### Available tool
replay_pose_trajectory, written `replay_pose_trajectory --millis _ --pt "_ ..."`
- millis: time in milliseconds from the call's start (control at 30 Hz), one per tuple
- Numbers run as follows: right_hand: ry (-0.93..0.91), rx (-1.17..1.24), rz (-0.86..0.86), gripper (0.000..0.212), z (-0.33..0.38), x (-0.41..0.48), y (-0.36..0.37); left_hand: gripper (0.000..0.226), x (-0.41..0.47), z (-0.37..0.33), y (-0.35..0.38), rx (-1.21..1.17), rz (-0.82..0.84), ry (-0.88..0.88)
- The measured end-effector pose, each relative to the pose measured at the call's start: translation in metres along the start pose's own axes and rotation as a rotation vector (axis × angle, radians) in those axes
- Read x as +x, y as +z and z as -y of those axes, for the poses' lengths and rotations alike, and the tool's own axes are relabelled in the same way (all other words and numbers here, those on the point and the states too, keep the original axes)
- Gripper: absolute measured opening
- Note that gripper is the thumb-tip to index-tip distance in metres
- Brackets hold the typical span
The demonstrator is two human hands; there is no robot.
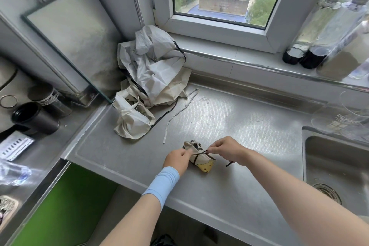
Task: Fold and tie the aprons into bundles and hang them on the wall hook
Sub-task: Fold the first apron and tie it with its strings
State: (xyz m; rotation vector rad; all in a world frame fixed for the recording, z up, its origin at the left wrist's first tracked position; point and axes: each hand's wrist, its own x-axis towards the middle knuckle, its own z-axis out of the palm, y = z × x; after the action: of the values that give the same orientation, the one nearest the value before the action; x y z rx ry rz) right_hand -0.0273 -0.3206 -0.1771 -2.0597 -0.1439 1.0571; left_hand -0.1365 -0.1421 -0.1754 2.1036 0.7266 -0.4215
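Note:
A small rolled apron bundle, beige with a yellow patch, lies on the steel counter near its front edge. Dark strings cross over it. My left hand pinches one dark string at the bundle's left side. My right hand pinches the other string end just right of the crossing, and a loose dark string tail pokes out below that hand. A heap of unfolded beige and grey aprons with trailing strings lies in the back left corner of the counter. No wall hook is in view.
A sink sits at the right with glassware behind it. Bottles stand on the window sill. A glass panel leans at the left, with black cups beside it. A pale strap lies on the counter.

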Motion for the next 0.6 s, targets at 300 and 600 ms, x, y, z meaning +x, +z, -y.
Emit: replay_pose_trajectory --millis 300,600 --pt "-0.084 -0.472 -0.427 0.017 -0.002 0.025 0.008 0.032 0.005 0.024 0.012 0.428 -0.368 0.440" --pt "-0.215 -0.721 -0.634 0.025 0.024 0.012 0.014 0.031 0.024 0.018 0.011 0.418 -0.029 0.395"
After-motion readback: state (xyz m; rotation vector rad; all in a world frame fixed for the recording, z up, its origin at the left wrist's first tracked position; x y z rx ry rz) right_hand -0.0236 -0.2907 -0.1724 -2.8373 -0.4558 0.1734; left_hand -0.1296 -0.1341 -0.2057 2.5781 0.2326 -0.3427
